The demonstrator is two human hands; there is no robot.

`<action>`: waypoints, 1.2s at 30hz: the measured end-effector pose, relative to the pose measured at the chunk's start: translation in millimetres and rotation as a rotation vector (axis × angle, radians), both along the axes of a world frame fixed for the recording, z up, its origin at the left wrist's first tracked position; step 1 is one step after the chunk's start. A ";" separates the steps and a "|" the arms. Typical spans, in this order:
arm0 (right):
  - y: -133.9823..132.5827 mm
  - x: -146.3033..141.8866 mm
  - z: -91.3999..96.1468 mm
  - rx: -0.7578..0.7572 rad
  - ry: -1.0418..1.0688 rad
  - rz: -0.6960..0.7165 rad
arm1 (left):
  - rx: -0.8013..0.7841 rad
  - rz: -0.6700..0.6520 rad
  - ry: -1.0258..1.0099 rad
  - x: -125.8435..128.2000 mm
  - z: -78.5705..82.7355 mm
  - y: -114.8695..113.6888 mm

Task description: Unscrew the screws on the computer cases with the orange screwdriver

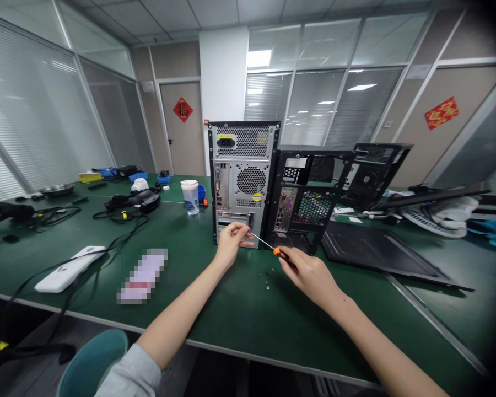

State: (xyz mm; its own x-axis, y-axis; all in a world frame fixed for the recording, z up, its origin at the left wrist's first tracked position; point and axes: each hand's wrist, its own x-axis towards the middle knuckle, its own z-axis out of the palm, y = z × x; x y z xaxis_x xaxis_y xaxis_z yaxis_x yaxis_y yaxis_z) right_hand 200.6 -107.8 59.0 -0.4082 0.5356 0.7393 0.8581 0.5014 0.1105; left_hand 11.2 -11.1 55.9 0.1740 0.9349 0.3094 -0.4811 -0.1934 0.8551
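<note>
A silver computer tower [248, 146] stands upright on the green table, its back panel facing me. My right hand [303, 270] is closed round the black and orange handle of a screwdriver [279, 252], whose thin shaft points up and left. By the shaft's tip, at the tower's lower expansion slots [231, 216], my left hand [231, 242] has its thumb and forefinger pinched together. Whatever lies between those fingertips is too small to make out. Several small screws [267, 274] lie on the table below the screwdriver. Beside the tower is an open black computer case [310, 209].
Flat on the right lies a black side panel [380, 253], with another dark case [372, 173] behind. A plastic cup [190, 197], cables, a white power bank-like object [71, 269] and a blurred-out flat item [143, 277] are left. A teal bin [93, 361] stands below the front edge.
</note>
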 end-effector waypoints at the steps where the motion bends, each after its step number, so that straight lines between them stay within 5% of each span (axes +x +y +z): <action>1: 0.4 -0.9 1.0 -0.006 0.006 0.004 | 0.000 0.001 0.001 -0.8 0.5 0.4; 10: 5.0 -4.5 7.1 -0.060 0.127 0.047 | 0.054 0.043 0.007 -8.9 3.1 3.4; 17: 11.7 -2.2 32.3 -0.165 0.330 0.019 | 0.171 0.199 0.072 -16.9 10.1 5.7; 20: 19.8 -2.9 47.0 -0.213 0.468 0.009 | 0.212 0.295 0.122 -20.2 9.9 9.0; 29: 51.4 -16.2 98.4 -0.501 1.059 0.283 | 0.438 0.724 0.453 -34.6 -2.8 27.2; 36: 69.6 -31.5 121.3 -0.567 1.255 0.383 | 0.437 0.874 0.587 -42.3 -12.9 43.5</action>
State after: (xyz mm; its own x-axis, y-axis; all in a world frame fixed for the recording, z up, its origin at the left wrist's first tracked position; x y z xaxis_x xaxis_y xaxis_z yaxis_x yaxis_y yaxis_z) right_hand 169.1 -38.2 180.3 0.1599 0.8835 0.4403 0.0399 0.4398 -0.8972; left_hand -31.1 32.4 43.0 -0.2590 0.6392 0.7241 0.4168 -0.6023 0.6808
